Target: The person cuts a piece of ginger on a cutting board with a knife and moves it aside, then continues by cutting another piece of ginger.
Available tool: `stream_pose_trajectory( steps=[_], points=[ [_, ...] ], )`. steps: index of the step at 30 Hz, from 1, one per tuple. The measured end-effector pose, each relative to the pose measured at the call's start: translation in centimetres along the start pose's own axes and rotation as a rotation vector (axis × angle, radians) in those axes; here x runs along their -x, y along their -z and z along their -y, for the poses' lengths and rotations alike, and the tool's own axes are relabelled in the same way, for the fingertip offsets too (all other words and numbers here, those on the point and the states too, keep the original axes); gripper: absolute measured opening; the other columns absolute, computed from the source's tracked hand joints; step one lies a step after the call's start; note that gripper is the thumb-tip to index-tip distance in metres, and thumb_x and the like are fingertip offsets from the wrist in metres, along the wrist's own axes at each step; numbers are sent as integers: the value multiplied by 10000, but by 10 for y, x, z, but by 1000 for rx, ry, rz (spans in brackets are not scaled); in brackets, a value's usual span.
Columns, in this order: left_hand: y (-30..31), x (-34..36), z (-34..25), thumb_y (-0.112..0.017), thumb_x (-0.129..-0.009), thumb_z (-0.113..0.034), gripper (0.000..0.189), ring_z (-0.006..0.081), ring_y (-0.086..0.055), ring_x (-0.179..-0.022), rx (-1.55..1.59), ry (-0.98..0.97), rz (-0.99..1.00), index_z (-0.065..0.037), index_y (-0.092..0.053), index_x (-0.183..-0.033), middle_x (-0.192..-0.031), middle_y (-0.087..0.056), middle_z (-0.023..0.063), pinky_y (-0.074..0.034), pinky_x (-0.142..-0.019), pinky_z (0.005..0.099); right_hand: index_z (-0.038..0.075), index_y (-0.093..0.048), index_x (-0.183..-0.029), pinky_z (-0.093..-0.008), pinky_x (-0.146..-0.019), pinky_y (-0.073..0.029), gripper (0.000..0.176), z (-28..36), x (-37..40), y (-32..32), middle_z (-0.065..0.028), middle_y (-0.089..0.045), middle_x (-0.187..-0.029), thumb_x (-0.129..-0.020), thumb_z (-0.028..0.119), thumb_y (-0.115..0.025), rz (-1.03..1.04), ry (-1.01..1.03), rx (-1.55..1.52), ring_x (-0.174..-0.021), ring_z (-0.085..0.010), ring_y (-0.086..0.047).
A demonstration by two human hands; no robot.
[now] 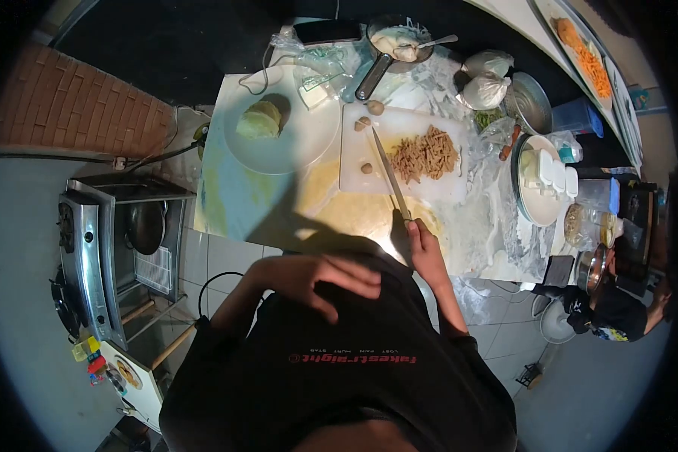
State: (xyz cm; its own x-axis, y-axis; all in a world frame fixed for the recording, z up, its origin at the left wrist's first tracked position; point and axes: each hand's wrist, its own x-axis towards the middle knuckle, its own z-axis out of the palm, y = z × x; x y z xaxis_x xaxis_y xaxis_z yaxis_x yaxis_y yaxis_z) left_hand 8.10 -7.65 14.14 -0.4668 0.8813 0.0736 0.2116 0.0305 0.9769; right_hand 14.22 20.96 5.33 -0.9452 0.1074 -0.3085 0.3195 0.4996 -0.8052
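Note:
My right hand [426, 252] grips the handle of a long knife [390, 175]. Its blade lies across a white cutting board [354, 147], pointing away from me. To the right of the blade is a heap of brown chopped strips [427, 154], perhaps meat. Small brownish round pieces, perhaps meatballs [375, 107], lie on the left part and far edge of the board. My left hand [320, 282] hovers before my black shirt, fingers stretched out and holding nothing. A large white plate [279, 158] with a piece of cabbage [259, 120] stands left of the board.
A frying pan [374, 74] with pale contents and a spoon is behind the board. Plastic bags [487, 89], a metal bowl [529, 104] and a plate of white containers [539, 207] line the right. A stove [90, 256] stands left. Another person [618, 313] is at far right.

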Motion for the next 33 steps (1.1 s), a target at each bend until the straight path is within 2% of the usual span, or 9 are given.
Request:
stream_pose_trajectory(
  steps=[2, 3, 5, 6, 8, 11, 17, 27, 33],
  points=[
    [-9, 2, 7, -780, -816, -406, 411, 312, -535, -1242, -47, -1, 163, -127, -740, -1116, -1353, -582, 113, -398, -1059, 439, -30, -568, -1035, -411, -574, -418, 425, 0, 1, 0, -196, -536, -632, -1075, 367, -425, 20, -21, 6, -556, -300, -518],
    [1, 10, 11, -776, -824, -359, 378, 313, -510, -1265, -306, 130, 72, -116, -724, -1109, -1363, -565, 123, -396, -1059, 443, -30, -566, -1035, -412, -575, -417, 424, 0, 3, 0, -193, -534, -630, -1077, 367, -421, 47, -44, 16, -556, -299, -513],
    [8, 9, 18, -769, -833, -303, 309, 321, -554, -1211, -1298, 522, -221, -87, -709, -1045, -1286, -601, 122, -433, -1019, 443, -29, -565, -1034, -410, -579, -418, 424, 4, 10, 1, -194, -535, -631, -1076, 369, -422, 47, -81, 7, -559, -308, -512],
    [18, 10, 32, -771, -819, -202, 233, 307, -587, -1145, -1037, 379, -529, -48, -680, -967, -1177, -630, 119, -471, -973, 418, -28, -564, -1033, -409, -582, -418, 424, 5, 10, 1, -195, -537, -633, -1076, 370, -423, 49, -105, 3, -563, -317, -511],
    [27, -8, 46, -756, -816, -126, 206, 302, -592, -1107, -561, 202, -662, -35, -665, -977, -1138, -627, 130, -483, -942, 391, -28, -565, -1036, -417, -595, -427, 421, -1, 11, -5, -206, -554, -647, -1076, 366, -421, 30, -102, -11, -583, -342, -534],
    [17, -51, 59, -754, -806, -84, 212, 305, -575, -1088, -484, 129, -677, -42, -661, -992, -1096, -622, 129, -472, -927, 374, -30, -566, -1048, -435, -623, -444, 419, -5, 11, -12, -232, -589, -683, -1076, 359, -415, 20, -95, -4, -633, -389, -580],
    [6, -90, 141, -754, -809, -90, 204, 308, -571, -958, -693, 63, -769, -67, -676, -997, -1011, -629, 87, -468, -856, 396, -43, -553, -1075, -488, -681, -470, 412, 2, 8, -22, -292, -627, -764, -1078, 340, -401, 38, -73, 23, -754, -473, -624],
    [-2, -92, 155, -758, -816, -94, 142, 299, -573, -922, -648, 50, -837, -60, -695, -939, -948, -650, 77, -466, -836, 387, -50, -527, -1048, -595, -662, -448, 336, 20, 10, -30, -353, -607, -753, -1070, 264, -410, 11, -82, 141, -775, -549, -593],
    [-5, -91, 157, -757, -821, -92, 142, 298, -579, -932, -626, 42, -865, -53, -696, -944, -955, -654, 81, -470, -829, 386, -66, -521, -1048, -582, -653, -460, 341, 19, 11, -31, -354, -609, -761, -1070, 258, -417, 8, -65, 155, -773, -542, -597]
  ],
)
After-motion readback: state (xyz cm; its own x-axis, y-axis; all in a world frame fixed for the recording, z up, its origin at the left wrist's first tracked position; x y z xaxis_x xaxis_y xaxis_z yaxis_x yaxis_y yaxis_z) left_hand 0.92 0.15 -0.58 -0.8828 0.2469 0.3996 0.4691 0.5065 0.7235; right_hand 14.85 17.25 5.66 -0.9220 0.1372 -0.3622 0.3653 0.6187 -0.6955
